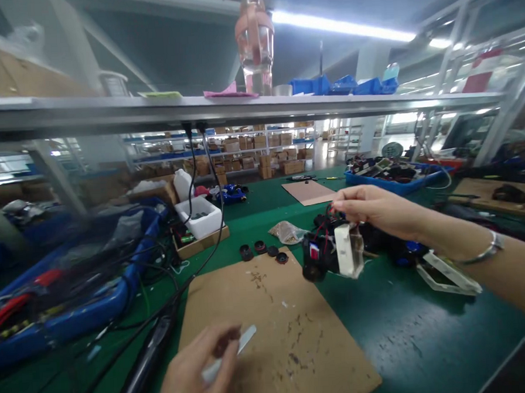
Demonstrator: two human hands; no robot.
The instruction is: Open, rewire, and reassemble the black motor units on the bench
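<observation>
Fingers (223,339) of our left hand (192,370) pinch a white strip (247,336); our right hand (377,208) pinches a wired assembly (322,255).

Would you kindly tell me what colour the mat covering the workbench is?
The workbench mat is green, best seen in the head view.

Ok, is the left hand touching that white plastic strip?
Touching. The head view shows the left hand pinching the white plastic strip between its fingers, with the strip's end sticking out past them.
</observation>
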